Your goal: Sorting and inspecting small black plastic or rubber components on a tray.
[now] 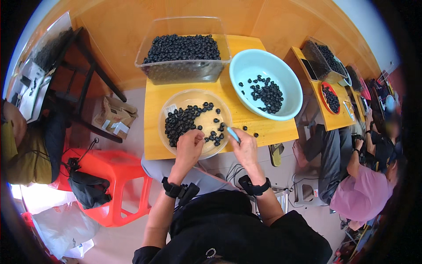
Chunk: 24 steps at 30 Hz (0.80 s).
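Note:
My left hand (190, 143) is over the near edge of a shallow round clear dish (165, 110), its fingertips pinched together. Whatever may be between those fingers is hidden. A heap of small round black pieces (178, 123) with pale centres fills the dish's left side, and several more lie scattered at its right. My right hand (246, 147) grips a slim tool with a light blue handle (233, 134), angled toward the dish's right rim. The tool's tip is too small to make out. Two loose black pieces lie on the table close to this hand.
On the yellow wooden table (281, 130), a large clear bin (184, 72) of black pieces stands behind the dish. A light blue basin (290, 103) with more sits at right. A red stool (116, 169) is at left; other people sit at both sides.

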Tool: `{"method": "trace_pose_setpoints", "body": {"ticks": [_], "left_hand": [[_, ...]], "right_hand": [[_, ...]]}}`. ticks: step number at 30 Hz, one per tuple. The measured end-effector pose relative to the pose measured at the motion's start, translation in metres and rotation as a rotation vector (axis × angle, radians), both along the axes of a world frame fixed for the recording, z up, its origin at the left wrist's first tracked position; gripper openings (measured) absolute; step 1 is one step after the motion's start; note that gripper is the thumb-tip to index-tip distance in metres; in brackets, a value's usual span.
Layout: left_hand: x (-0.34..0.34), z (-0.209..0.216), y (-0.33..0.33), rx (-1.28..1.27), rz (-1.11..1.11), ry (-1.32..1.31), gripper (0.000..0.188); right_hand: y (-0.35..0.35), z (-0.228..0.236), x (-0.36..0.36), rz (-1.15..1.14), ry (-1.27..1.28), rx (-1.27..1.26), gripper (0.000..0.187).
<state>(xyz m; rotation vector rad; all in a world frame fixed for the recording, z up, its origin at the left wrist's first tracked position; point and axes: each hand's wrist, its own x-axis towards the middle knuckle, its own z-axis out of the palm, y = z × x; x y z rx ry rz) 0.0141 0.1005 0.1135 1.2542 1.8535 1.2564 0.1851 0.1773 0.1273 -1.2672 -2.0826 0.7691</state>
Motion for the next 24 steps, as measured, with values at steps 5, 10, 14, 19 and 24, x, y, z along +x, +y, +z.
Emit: {"method": "trace_pose_setpoints", "body": {"ticks": [5, 10, 14, 19, 24], "left_hand": [[0.007, -0.009, 0.012, -0.065, -0.067, 0.297, 0.018], [0.014, -0.006, 0.014, -0.128, -0.119, 0.356, 0.018], [0.014, -0.005, 0.012, -0.079, -0.111, 0.306, 0.019], [0.01, 0.0, 0.008, -0.075, -0.012, 0.13, 0.02], [-0.006, 0.01, -0.01, 0.063, -0.06, -0.737, 0.016]], "right_hand": [[-0.006, -0.015, -0.004, 0.042, 0.021, -0.052, 0.019], [-0.008, -0.017, -0.004, 0.059, 0.034, -0.033, 0.019], [-0.008, -0.015, -0.004, 0.064, 0.024, -0.055, 0.019], [-0.007, -0.014, -0.004, 0.047, 0.045, -0.028, 0.021], [-0.01, 0.017, -0.007, 0.088, 0.093, -0.041, 0.025]]}}
